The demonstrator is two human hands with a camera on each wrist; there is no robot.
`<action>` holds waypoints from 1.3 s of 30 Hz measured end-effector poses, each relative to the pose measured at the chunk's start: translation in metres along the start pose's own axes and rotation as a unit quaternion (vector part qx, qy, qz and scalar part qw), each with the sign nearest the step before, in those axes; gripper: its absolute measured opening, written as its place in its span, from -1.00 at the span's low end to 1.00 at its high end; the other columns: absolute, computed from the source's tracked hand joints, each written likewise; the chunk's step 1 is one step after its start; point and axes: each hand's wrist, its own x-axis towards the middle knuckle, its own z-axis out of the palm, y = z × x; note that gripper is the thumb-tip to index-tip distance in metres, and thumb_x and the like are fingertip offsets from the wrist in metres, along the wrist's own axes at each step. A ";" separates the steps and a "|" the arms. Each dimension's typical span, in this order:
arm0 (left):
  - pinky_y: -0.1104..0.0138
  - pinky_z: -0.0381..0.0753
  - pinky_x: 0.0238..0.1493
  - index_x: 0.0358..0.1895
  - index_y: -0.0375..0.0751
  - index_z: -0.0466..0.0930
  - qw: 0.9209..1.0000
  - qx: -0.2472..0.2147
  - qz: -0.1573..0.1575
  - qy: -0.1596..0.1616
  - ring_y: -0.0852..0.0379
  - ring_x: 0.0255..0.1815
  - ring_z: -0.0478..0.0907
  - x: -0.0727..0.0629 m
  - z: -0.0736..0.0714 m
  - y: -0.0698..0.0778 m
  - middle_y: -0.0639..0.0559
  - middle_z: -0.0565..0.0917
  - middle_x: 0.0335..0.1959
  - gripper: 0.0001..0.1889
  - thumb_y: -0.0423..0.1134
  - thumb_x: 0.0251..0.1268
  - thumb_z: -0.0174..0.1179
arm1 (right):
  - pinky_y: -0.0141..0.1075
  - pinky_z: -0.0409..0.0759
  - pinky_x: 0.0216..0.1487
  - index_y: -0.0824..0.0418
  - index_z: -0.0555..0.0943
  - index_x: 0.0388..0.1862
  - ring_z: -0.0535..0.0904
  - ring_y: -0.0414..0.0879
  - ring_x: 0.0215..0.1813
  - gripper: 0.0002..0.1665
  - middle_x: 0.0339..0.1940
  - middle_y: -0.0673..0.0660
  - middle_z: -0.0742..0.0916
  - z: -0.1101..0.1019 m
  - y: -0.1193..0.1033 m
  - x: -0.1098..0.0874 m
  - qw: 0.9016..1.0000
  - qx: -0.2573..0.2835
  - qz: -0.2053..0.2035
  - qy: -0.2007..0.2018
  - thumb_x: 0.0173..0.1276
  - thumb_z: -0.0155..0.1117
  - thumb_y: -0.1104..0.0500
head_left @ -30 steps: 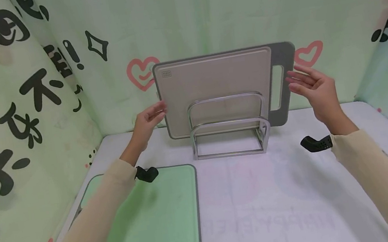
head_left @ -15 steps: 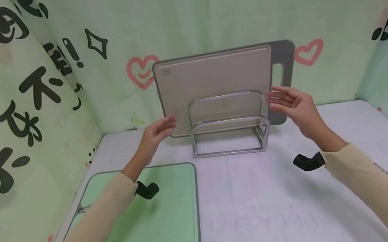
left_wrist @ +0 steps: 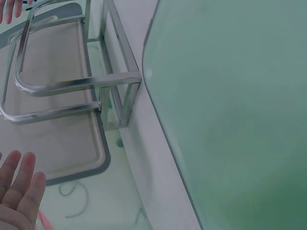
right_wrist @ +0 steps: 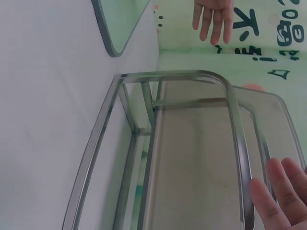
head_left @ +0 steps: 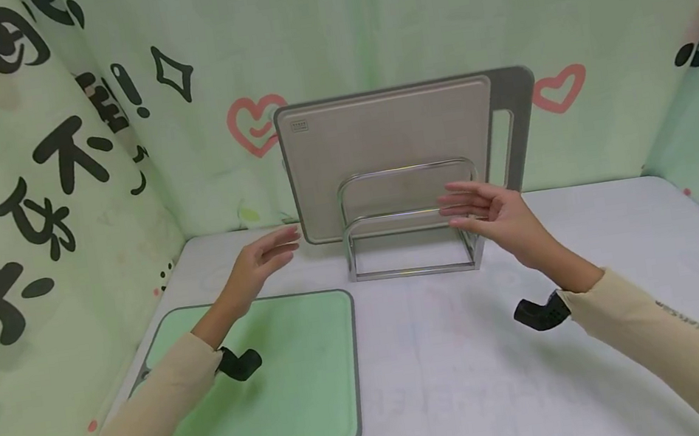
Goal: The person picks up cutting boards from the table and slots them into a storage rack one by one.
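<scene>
A beige cutting board (head_left: pixel 391 130) with a grey rim and a slotted grey handle stands upright in a metal rack (head_left: pixel 417 270) at the back of the table. My right hand (head_left: pixel 497 216), fingers extended and palm turned inward, overlaps the rack's right end in the head view. In the right wrist view its fingertips (right_wrist: pixel 261 191) are right by the rack's front hoop. My left hand (head_left: pixel 255 265) holds nothing and hovers left of the rack, fingers loosely extended. Below it a green cutting board (head_left: pixel 300 389) with a grey rim lies flat, partly hidden by my left sleeve.
The white table (head_left: pixel 440 384) reaches back to a pale green curtain (head_left: pixel 322 21) printed with black lettering and red hearts. The curtain also closes in the left and right sides. Black wrist-worn devices sit at both cuffs.
Both hands have left the beige board's side edges. The right hand has come left and toward me to the rack; the left moved inward, then back left and lower. The board stays in the rack.
</scene>
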 end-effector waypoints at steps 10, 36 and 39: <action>0.64 0.43 0.08 0.37 -0.32 0.23 0.999 0.027 -0.017 0.007 -0.21 0.30 0.37 -0.023 -0.020 -0.009 -0.28 0.40 0.31 -0.50 -0.31 0.40 0.01 | -0.46 0.59 0.02 0.28 0.33 0.32 0.60 -0.29 0.10 -0.34 0.23 0.23 0.58 0.037 -0.004 0.001 0.998 -0.002 0.033 -0.051 0.25 0.29 0.24; 0.27 0.12 0.42 0.33 -0.37 0.26 0.995 0.054 -0.075 0.036 0.58 0.03 0.50 -0.088 -0.077 -0.022 0.49 0.54 0.02 -0.53 -0.19 0.47 -0.08 | -0.14 0.67 -0.07 0.32 0.30 0.33 0.61 0.03 0.12 -0.36 0.25 0.32 0.54 0.121 0.010 0.007 0.975 0.083 0.157 -0.134 0.31 0.21 0.22; 0.55 0.35 0.17 0.31 -0.41 0.26 0.995 0.058 -0.071 0.043 0.58 0.01 0.51 -0.093 -0.080 -0.023 0.53 0.55 -0.01 -0.54 -0.20 0.48 -0.09 | -0.13 0.67 -0.06 0.30 0.31 0.32 0.63 0.02 0.10 -0.39 0.24 0.33 0.54 0.127 0.015 0.008 0.972 0.085 0.171 -0.136 0.32 0.19 0.23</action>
